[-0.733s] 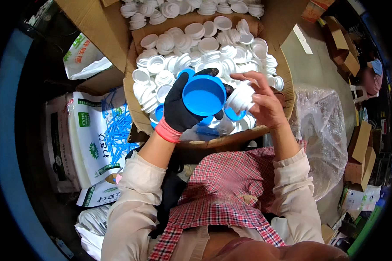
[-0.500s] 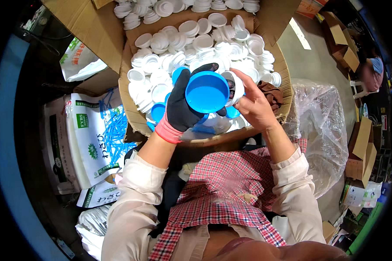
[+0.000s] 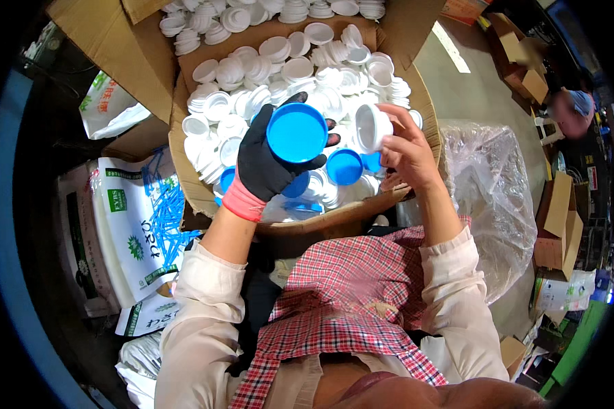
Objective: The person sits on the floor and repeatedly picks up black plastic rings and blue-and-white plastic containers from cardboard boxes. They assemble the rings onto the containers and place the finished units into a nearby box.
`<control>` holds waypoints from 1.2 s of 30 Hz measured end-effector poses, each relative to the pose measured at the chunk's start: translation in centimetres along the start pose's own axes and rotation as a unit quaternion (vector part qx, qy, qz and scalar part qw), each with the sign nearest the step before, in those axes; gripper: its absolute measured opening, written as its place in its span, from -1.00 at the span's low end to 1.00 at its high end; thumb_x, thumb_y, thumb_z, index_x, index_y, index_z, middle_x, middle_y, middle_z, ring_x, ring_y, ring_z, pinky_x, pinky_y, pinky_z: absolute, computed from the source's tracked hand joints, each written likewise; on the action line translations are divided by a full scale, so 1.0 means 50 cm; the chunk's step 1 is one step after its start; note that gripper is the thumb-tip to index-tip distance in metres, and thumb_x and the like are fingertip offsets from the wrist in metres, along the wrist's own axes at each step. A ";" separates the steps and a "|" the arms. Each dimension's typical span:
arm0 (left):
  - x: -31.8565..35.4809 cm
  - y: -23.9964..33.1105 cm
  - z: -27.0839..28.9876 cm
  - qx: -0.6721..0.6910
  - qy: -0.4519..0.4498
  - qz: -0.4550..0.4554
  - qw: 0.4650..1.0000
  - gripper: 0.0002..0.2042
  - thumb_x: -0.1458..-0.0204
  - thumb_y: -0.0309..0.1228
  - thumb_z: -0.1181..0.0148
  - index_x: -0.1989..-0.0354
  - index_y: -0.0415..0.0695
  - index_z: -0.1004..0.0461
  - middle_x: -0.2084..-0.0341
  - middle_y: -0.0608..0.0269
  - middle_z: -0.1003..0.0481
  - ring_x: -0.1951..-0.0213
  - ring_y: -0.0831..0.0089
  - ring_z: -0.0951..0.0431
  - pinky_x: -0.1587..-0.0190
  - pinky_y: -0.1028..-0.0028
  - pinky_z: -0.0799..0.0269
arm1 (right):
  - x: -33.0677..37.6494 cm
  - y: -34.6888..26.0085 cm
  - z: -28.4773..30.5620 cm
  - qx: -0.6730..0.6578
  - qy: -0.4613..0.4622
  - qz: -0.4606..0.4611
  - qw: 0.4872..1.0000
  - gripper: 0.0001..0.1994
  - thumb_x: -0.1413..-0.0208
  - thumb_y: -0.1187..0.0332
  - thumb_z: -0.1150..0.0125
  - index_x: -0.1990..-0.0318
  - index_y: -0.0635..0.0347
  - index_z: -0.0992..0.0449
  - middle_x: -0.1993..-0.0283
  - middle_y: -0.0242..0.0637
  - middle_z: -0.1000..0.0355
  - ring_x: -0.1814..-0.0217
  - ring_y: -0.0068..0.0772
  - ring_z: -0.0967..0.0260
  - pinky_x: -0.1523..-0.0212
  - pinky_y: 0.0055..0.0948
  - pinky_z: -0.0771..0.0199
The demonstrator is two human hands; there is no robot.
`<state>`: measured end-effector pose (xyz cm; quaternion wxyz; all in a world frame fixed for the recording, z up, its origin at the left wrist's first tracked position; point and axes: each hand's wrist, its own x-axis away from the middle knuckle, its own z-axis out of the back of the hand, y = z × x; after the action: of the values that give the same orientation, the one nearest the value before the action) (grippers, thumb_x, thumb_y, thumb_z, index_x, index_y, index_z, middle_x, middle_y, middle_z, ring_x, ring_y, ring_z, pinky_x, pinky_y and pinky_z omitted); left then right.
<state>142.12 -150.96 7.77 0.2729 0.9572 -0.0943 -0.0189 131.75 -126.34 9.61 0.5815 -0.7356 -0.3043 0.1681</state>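
Observation:
My left hand (image 3: 258, 161), in a black glove with a pink cuff, holds a round blue cap (image 3: 297, 133) with its hollow side toward me. The gloved fingers reach around behind the cap, and their tips show past its right side. My bare right hand (image 3: 408, 151) grips a white cap (image 3: 371, 128) by its edge, tilted, a little to the right of the blue one and apart from it. Under both hands, a cardboard box (image 3: 179, 158) holds a heap of white caps (image 3: 297, 70). Several loose blue caps (image 3: 344, 167) lie at its near side.
On the left, blue strips (image 3: 165, 211) lie on a white printed bag (image 3: 127, 221). Clear plastic sheeting (image 3: 491, 198) sits on the floor to the right of the box. Further right stand open cardboard boxes (image 3: 559, 225) and a seated person (image 3: 572, 112).
The white cap and my right hand have come away from the blue cap, leaving a gap between them. More of the blue caps below now show. The whole view has shifted slightly.

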 end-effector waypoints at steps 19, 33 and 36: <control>-0.054 -0.090 0.018 -0.506 0.047 -0.200 0.838 -0.31 0.14 -0.40 -0.47 -0.18 -0.22 -0.23 0.21 0.11 -0.60 0.12 0.36 -0.59 -0.04 0.38 -0.44 | -0.010 0.120 0.260 0.689 0.133 -0.043 0.711 -0.74 0.10 0.41 -0.21 0.21 0.28 -0.51 0.14 0.04 -0.47 0.08 0.12 -0.44 0.09 -0.09 -0.44; -0.130 -0.162 0.015 -0.811 -0.004 -0.259 0.524 -0.40 0.03 -0.15 -0.31 -0.15 -0.18 -0.29 0.16 0.10 -0.51 0.16 0.30 -0.53 -0.05 0.34 -0.39 | 0.051 0.063 0.028 0.623 -0.096 0.356 0.690 -0.70 0.25 0.44 -0.28 0.25 0.09 -0.48 0.15 -0.28 -0.36 0.07 -0.12 -0.33 0.11 -0.23 -0.39; -0.172 -0.157 0.012 -0.451 0.111 -0.126 0.876 -0.50 -0.15 -0.21 -0.17 -0.18 -0.23 -0.25 0.12 0.08 -0.48 0.10 0.38 -0.49 -0.05 0.36 -0.39 | 0.054 0.059 0.137 0.624 0.062 0.258 0.735 -0.79 0.10 0.47 -0.24 0.23 0.15 -0.51 0.24 -0.19 -0.43 0.16 -0.12 -0.42 0.16 -0.28 -0.45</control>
<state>134.98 -143.08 3.01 0.6794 0.7297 0.0764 0.0133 130.42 -119.84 5.23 0.8620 -0.2667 0.1069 0.4176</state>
